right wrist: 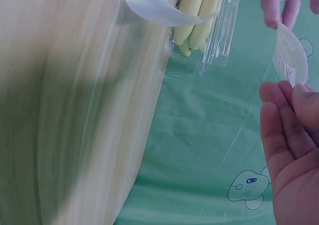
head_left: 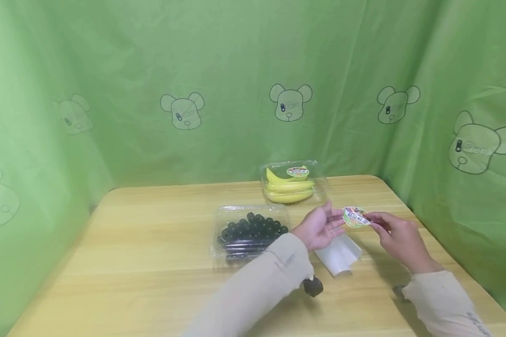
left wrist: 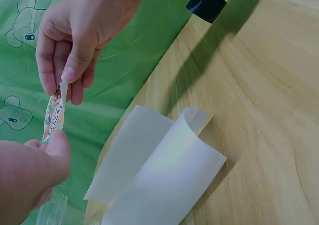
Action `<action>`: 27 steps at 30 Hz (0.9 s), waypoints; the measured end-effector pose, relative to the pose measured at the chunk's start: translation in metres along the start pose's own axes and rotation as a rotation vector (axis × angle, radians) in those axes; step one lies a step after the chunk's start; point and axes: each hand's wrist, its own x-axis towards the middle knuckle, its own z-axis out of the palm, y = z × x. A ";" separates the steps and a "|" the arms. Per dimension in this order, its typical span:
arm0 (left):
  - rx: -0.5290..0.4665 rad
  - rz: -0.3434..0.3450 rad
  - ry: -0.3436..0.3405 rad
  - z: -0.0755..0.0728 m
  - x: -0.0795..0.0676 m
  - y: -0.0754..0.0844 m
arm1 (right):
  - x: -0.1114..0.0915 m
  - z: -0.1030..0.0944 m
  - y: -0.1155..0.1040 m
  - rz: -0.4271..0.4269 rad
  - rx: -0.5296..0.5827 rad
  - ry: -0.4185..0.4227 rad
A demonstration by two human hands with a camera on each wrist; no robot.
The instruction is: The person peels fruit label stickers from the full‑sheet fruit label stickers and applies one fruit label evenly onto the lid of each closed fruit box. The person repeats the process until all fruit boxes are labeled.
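An oval fruit sticker with coloured pictures and lettering hangs above the table between both hands. My right hand pinches its right end between thumb and fingers. Palm up, my left hand reaches to its left edge with fingers extended, the fingertips right at the rim. In the right wrist view the sticker shows its pale back, bowed a little. Below the hands, a curled white backing sheet lies on the table. A clear plastic box of dark grapes stands left of my left hand.
Behind the hands, near the table's far edge, stands a clear box with bananas, an oval sticker on its lid. Green curtains with bear-head prints surround the wooden table. A dark wrist-worn piece hangs below the left sleeve.
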 end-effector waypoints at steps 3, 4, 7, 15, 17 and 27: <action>0.022 0.018 0.001 0.000 0.000 0.000 | -0.001 0.002 0.001 -0.023 0.010 -0.005; 0.032 0.022 0.001 0.000 0.000 0.001 | -0.001 0.002 0.001 -0.039 0.010 -0.003; 0.076 0.035 0.001 0.000 -0.001 0.002 | -0.001 0.004 0.003 -0.072 0.004 0.009; 0.155 0.047 0.013 0.001 -0.007 0.010 | 0.001 0.003 -0.004 0.024 0.095 -0.048; 0.171 0.048 -0.002 0.001 -0.010 0.012 | 0.003 0.004 -0.005 0.015 0.112 -0.046; 0.296 0.083 -0.108 -0.007 -0.023 0.023 | 0.010 0.006 -0.015 0.025 0.194 0.006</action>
